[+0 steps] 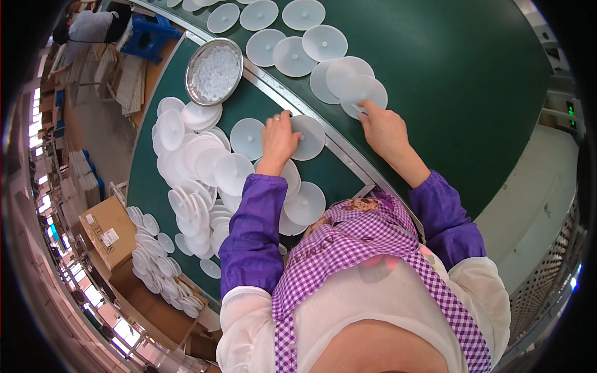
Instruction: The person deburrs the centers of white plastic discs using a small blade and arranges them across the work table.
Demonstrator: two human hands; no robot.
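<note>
White discs [171, 129] are best moved level, with a light pinch at the raised middle. The right hand [386, 132] has its fingers over the near part of the far-right disc [372, 90], the left hand [279, 138] over a nearer disc [313, 138]; whether either clamps cannot be told.

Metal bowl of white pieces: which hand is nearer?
Left. In view, the left hand is below-right of the bowl; the right hand is farther right, past the metal rail.

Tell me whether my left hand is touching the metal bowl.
Apart: the head view shows bare green tabletop between your left hand and the metal bowl.
</note>
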